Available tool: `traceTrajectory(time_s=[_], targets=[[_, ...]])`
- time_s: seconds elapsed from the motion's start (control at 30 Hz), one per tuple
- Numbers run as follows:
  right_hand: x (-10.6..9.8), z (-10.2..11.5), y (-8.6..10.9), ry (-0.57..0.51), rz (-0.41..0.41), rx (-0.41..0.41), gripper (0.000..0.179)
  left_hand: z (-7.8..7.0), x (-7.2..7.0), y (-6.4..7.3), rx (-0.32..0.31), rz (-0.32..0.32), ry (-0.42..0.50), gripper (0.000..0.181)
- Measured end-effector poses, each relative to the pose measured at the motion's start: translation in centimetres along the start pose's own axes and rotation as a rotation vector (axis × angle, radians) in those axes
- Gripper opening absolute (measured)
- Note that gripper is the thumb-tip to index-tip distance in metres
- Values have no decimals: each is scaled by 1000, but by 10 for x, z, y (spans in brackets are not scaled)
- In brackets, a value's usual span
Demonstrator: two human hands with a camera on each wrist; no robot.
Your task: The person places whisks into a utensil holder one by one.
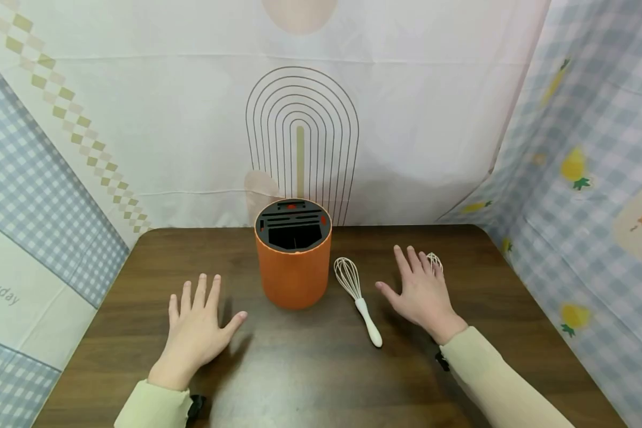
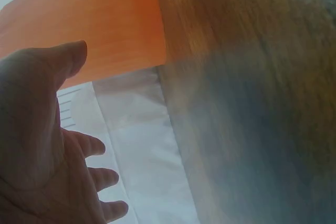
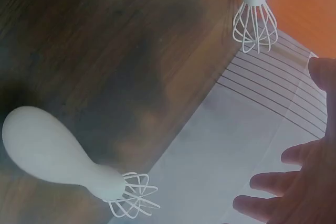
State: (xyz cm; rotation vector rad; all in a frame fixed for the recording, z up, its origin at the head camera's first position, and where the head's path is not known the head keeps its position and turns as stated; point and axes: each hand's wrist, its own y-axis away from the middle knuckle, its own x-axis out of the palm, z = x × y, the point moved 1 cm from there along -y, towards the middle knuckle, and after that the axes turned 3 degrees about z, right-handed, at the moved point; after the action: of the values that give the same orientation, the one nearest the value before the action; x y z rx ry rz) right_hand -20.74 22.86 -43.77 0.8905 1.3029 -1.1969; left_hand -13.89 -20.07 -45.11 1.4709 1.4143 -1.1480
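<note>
An orange cylindrical holder [image 1: 294, 279] with a slotted dark top stands upright toward the back of the table. Right of it lies a white whisk [image 1: 368, 321], its wire end toward the back. A second whisk [image 3: 47, 150] shows in the right wrist view; in the head view only its wires [image 1: 433, 259] appear past the fingers. My left hand [image 1: 195, 333], fingers spread and holding nothing, hovers left of the holder. My right hand [image 1: 422, 294], also spread and holding nothing, is above the second whisk and hides its handle.
The brown wooden table [image 1: 299, 380] has rounded back corners. A white patterned cloth [image 1: 182, 131] hangs behind it, and a checked cloth with fruit prints [image 1: 610, 238] hangs at the right. Another checked cloth [image 1: 37, 208] hangs at the left.
</note>
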Motion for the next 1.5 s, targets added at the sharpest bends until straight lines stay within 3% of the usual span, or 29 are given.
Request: traceTrajectory(time_s=[0.23,0.43,0.57,0.8,0.97,1.13,1.27,1.5], targets=[[-3,4,0,-87,50,21,94,-4,-2,-4,6,25,73,97],[-4,5,-2,-188,59,28,95,-8,-4,-6,16,44,192,96],[-5,7,-3,-376,156,78,97,-12,-5,-9,41,59,370,86],[-9,10,-12,-720,266,185,95,-22,-15,-23,118,41,895,59],[2,9,-18,-954,339,246,95,-32,-22,-33,128,35,1141,58],[16,6,-25,-1174,398,321,93,-43,-24,-45,126,1,1307,60],[23,3,-29,-1269,437,378,92,-51,-27,-55,130,-26,1414,62],[30,5,-28,-1318,443,402,92,-62,-33,-62,144,-26,1438,61]])
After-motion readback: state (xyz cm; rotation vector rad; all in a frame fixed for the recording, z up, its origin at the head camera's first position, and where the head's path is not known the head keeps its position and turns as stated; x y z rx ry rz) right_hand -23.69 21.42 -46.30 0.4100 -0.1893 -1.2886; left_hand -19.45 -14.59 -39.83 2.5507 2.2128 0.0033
